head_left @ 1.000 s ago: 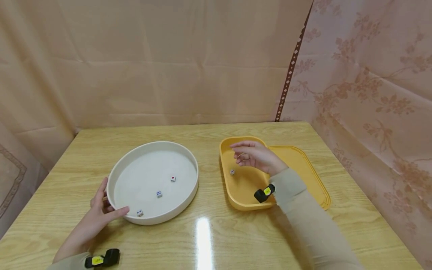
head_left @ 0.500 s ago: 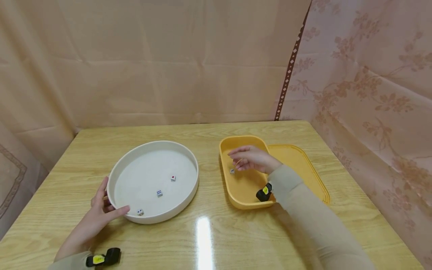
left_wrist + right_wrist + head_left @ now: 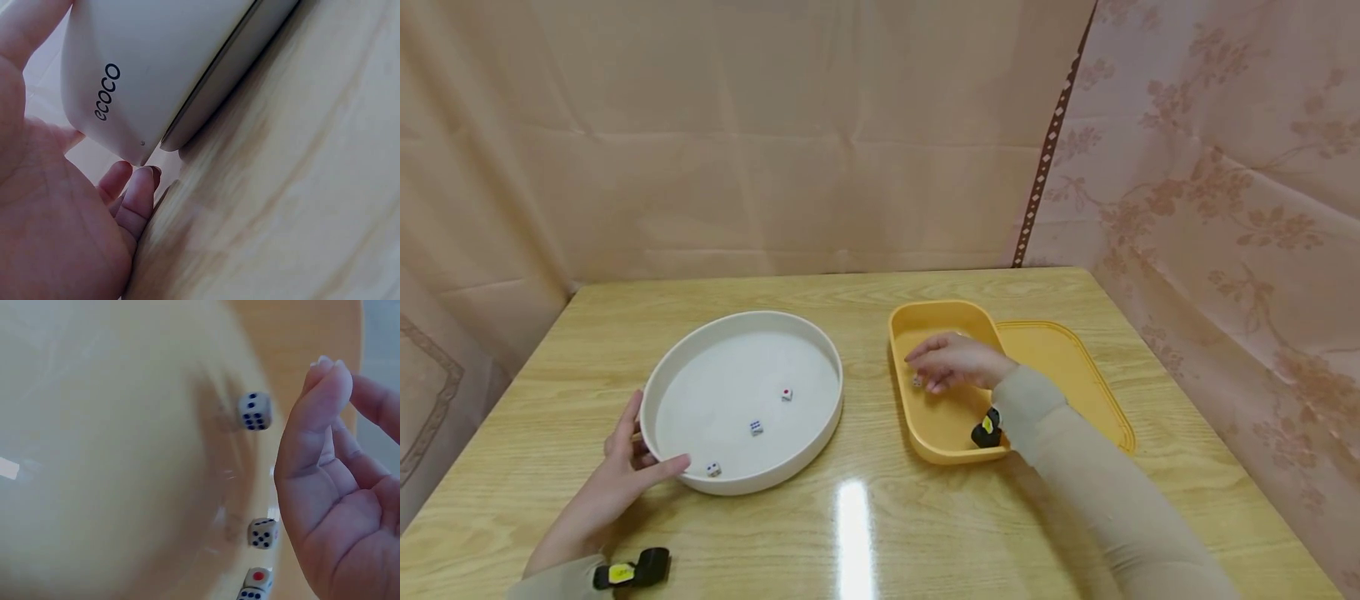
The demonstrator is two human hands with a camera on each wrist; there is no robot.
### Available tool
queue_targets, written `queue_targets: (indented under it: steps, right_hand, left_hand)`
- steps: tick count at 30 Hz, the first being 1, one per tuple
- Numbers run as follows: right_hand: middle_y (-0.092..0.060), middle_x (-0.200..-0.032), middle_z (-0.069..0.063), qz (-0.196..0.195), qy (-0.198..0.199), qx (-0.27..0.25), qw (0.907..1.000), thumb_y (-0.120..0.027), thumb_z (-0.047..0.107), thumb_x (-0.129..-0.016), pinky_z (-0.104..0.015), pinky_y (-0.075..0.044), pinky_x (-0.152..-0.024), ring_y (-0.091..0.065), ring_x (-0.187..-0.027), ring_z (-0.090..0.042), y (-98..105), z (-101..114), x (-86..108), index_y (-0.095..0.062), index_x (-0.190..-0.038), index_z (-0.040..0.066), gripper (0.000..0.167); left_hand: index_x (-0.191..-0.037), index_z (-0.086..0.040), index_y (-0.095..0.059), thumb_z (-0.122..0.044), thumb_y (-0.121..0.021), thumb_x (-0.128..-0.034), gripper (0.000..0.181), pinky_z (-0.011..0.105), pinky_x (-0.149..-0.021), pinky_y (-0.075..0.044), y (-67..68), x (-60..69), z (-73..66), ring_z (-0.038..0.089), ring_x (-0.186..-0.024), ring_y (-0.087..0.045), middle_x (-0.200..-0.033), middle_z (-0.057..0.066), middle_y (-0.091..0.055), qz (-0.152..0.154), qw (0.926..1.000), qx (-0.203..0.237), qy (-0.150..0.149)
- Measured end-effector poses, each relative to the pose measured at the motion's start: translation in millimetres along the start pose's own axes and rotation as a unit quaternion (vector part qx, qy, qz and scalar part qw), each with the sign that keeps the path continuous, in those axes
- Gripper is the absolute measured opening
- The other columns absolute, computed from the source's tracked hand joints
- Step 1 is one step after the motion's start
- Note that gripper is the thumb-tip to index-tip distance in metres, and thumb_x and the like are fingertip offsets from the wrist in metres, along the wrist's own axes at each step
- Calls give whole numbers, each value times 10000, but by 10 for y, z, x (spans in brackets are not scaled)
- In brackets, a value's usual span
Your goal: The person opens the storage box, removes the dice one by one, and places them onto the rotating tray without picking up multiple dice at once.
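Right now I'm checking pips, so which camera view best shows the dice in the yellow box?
The right wrist view: several dice appear close up, pips readable. The head view shows one, tiny, beside the right hand; the left wrist view shows none.

This is an indoor corner screened off with cloth; whether home or studio, the views cannot settle. Plain beige fabric (image 3: 775,167) hangs just behind the far edge of a wood-grain table (image 3: 737,542), pink floral fabric (image 3: 1225,225) flanks its right edge, and a dark patterned band (image 3: 1051,142) drops near the far right corner.
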State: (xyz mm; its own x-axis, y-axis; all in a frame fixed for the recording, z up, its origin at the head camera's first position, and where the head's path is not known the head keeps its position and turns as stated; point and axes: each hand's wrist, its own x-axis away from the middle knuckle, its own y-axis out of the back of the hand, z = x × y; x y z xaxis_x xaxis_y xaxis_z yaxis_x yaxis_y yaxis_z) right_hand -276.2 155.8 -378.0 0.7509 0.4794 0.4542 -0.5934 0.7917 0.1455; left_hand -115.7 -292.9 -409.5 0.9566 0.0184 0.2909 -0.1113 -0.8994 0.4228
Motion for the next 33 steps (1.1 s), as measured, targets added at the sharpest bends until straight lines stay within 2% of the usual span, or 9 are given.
queue_targets:
  steps: [7, 18, 26, 33]
  right_hand:
    - [-682, -799, -50, 24, -289, 214, 9994, -587, 97, -974, -222, -543, -589, -621, -596, -95, -52, -46, -39, -548, -1273, -89, 354]
    - [-639, -753, -42, 101, -450, 533, 9975, -606, 73, -948, -226, -550, -586, -626, -576, -100, -78, -78, -64, -579, -1186, -84, 286]
    - [-652, -719, -39, 43, -527, 668, 9964, -647, 48, -918, -237, -561, -576, -632, -556, -97, -107, -112, -99, -599, -1136, -64, 250]
    - [-640, -712, -43, -28, -549, 736, 9958, -666, 28, -897, -232, -559, -573, -625, -553, -96, -116, -98, -103, -604, -1120, -63, 248]
  left_hand:
    - [-1519, -259, 304, -282, -714, -918, 1182, 71, -761, -398, -8, -2, -13, 380, -1237, -409, -1481, 347, -2, -8, 10000, -35, -12]
    - [-1532, -241, 282, -243, -719, -915, 1175, 91, -774, -431, -22, -10, 17, 266, -1140, -469, -1473, 345, -27, -55, 9999, 26, -160]
    - [-1510, -273, 319, -268, -708, -925, 1182, 83, -768, -419, -5, -19, 11, 310, -1172, -473, -1489, 389, 21, 73, 10000, 19, 48]
    - [-1512, -261, 318, -264, -705, -927, 1178, 92, -772, -428, 2, -20, 3, 191, -1090, -499, -1478, 388, 9, 59, 10000, -20, 45]
